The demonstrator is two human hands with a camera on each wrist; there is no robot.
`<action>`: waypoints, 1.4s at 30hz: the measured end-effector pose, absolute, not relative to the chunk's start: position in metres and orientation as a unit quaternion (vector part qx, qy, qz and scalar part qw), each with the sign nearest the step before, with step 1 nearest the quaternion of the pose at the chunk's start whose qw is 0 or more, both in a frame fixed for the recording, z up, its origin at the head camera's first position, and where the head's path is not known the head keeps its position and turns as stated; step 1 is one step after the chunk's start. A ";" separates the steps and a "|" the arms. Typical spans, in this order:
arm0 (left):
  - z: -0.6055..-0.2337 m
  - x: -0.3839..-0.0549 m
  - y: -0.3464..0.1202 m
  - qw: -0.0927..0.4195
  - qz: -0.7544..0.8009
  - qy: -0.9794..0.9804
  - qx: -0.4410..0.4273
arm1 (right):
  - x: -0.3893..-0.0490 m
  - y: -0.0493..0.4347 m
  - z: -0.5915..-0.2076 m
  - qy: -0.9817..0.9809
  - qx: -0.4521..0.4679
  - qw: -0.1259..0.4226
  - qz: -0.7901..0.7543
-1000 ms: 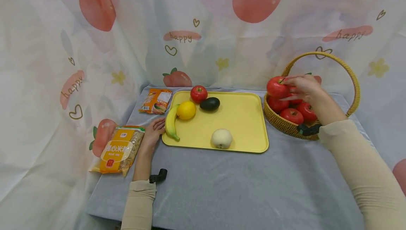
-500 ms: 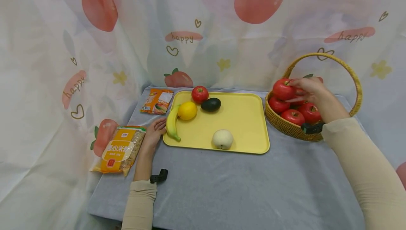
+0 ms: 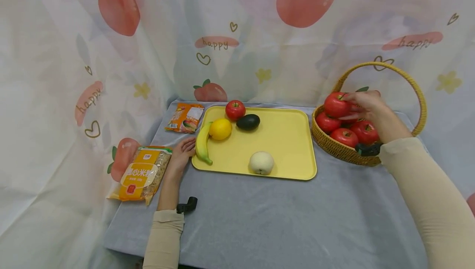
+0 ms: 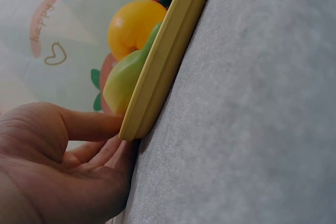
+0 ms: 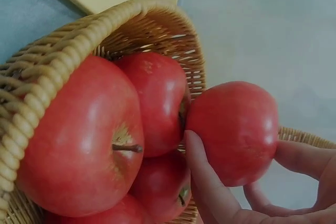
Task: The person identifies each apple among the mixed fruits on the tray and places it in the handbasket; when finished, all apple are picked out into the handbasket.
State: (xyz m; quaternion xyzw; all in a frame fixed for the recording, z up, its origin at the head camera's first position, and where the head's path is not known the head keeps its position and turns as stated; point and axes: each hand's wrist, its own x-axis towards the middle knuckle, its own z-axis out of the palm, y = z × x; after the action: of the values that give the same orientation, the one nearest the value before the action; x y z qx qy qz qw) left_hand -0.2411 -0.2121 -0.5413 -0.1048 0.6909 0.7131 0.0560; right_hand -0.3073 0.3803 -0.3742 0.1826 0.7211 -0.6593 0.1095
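My right hand [image 3: 365, 103] pinches a red apple [image 3: 337, 104] between thumb and fingers, over the left part of a wicker basket [image 3: 334, 148]. In the right wrist view this apple [image 5: 233, 132] overlaps another apple [image 5: 157, 103] inside the basket; more red apples lie below it. At the left end of a yellow tray [image 3: 285, 137], my left hand [image 3: 180, 153] holds the edge. The left wrist view has its thumb at the tray's rim [image 4: 149, 77] and its fingers at the underside. A banana [image 3: 202, 143] lies just inside that edge.
On the tray are a lemon [image 3: 220, 129], a red apple [image 3: 235, 110], a dark avocado [image 3: 248, 122] and a pale round pear [image 3: 261, 162]. An orange snack packet [image 3: 184, 117] and a yellow bag [image 3: 142, 174] lie left. The basket's tall handle [image 3: 415, 92] arches upward.
My right hand has moved right with the apple, from the basket's left rim to farther over the apples inside. The left hand stays at the tray's edge. The head view has shifted slightly.
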 end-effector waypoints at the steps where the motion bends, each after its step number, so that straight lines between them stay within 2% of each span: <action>1: -0.541 -0.242 -0.212 0.055 0.713 0.691 -0.104 | -0.307 0.381 -0.374 0.723 0.183 0.110 -0.657; 7: -0.542 -0.243 -0.213 0.046 0.712 0.693 -0.102 | -0.307 0.383 -0.376 0.734 0.176 0.121 -0.644; 17: -0.545 -0.244 -0.211 0.045 0.711 0.695 -0.095 | -0.304 0.384 -0.374 0.792 0.204 0.072 -0.571; 24: -0.544 -0.244 -0.211 0.047 0.710 0.695 -0.101 | -0.296 0.380 -0.366 0.769 0.201 0.033 -0.606; 32: -0.545 -0.242 -0.213 0.047 0.715 0.691 -0.097 | -0.288 0.368 -0.357 0.755 0.178 0.019 -0.631; 42: -0.543 -0.241 -0.212 0.044 0.715 0.691 -0.098 | -0.283 0.329 -0.344 0.786 0.115 0.055 -0.605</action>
State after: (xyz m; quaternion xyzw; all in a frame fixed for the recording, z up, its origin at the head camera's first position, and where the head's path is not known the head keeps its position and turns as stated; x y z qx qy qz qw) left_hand -0.2412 -0.2118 -0.5430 -0.0978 0.6907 0.7151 0.0443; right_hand -0.2833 0.3292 -0.3439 0.1147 0.7861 -0.6049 0.0552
